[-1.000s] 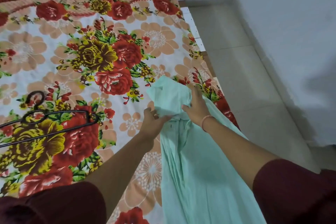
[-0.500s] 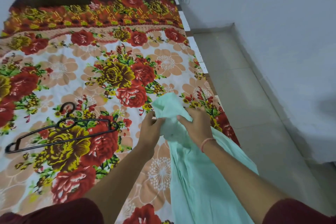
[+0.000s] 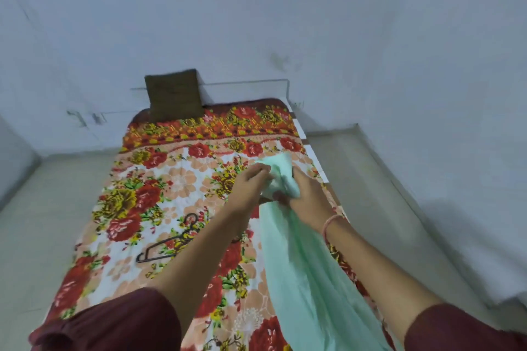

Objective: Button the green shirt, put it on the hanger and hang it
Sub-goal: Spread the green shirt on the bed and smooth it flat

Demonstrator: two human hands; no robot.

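Head: left hand [image 3: 251, 186], right hand [image 3: 307, 200] bunch thin green shirt [image 3: 299, 268] (crumpled).

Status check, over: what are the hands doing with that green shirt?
Left hand and right hand gripping green shirt. Hanger on bed, untouched. No obstruction seen.

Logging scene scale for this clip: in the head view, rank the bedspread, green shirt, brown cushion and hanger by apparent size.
1. bedspread
2. green shirt
3. brown cushion and hanger: unranked, since the cushion is farther away and the hanger is partly behind the left arm.
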